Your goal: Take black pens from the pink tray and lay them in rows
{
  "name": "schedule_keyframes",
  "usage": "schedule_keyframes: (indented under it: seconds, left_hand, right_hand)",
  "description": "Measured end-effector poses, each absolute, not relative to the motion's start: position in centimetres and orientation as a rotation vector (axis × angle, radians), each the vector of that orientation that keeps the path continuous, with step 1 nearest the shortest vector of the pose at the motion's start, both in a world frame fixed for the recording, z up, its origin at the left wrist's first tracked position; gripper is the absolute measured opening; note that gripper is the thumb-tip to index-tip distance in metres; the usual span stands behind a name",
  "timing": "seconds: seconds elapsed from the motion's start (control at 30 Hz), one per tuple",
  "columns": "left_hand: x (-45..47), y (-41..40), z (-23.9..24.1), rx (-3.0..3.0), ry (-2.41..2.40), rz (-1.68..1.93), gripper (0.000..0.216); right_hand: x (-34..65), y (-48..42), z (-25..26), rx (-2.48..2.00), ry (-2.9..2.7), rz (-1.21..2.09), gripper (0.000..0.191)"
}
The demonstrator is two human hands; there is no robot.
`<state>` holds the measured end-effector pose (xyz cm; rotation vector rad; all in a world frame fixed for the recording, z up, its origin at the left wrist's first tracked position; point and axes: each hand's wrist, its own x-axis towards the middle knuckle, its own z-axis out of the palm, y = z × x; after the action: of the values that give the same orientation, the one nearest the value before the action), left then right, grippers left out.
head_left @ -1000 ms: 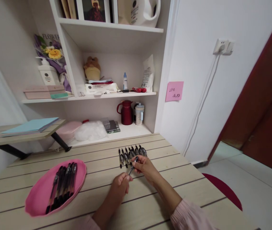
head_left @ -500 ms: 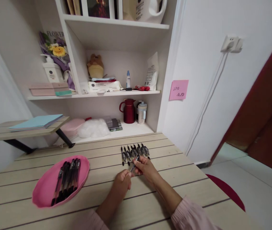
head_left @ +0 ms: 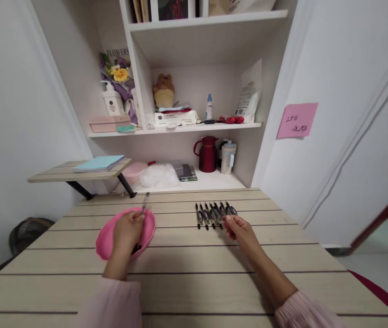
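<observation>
My left hand (head_left: pixel 128 231) is closed around a pen (head_left: pixel 145 201), whose clear end points up past my fingers. It is over the pink plate (head_left: pixel 102 239), hiding most of the inside. Dark pen parts (head_left: pixel 136 248) show in the plate beside the hand. On the table to the right lies a row of several black pens and caps (head_left: pixel 211 214), side by side. My right hand (head_left: pixel 240 231) is at the near right edge of that row, thumb and fingers pinched together. Whatever is between its fingertips, if anything, blends with the pens behind.
A small raised stand (head_left: pixel 50 174) with blue paper (head_left: pixel 99 163) is at the back left. Behind the table, white shelves (head_left: pixel 176 130) hold a red jug (head_left: pixel 207 155), a cup (head_left: pixel 228 157) and a plush toy (head_left: pixel 164 90). A pink note (head_left: pixel 297 120) sticks to the wall.
My hands were together at the row of pens with a pen between them. My left hand has moved left to the plate; my right stays by the row. The view has turned left.
</observation>
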<state>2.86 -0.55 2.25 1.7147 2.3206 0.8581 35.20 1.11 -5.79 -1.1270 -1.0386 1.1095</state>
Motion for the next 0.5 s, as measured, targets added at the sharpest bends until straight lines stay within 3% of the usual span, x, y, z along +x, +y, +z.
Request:
schedule_keyframes:
  seconds: [0.27, 0.4, 0.5]
  left_hand:
    - [-2.2, -0.6, 0.5, 1.61, 2.488, 0.486, 0.019]
    - [-1.6, -0.1, 0.4, 1.642, 2.475, 0.444, 0.019]
    - [-1.4, 0.0, 0.9, 1.63, 2.49, 0.438, 0.031]
  right_hand:
    - [36.4, 2.0, -6.1, -1.169, -1.046, 1.032, 0.044]
    - [39.0, 3.0, -6.4, -1.286, -0.981, 0.8, 0.042]
    - [41.1, 3.5, -7.1, -1.464, -0.984, 0.594, 0.038]
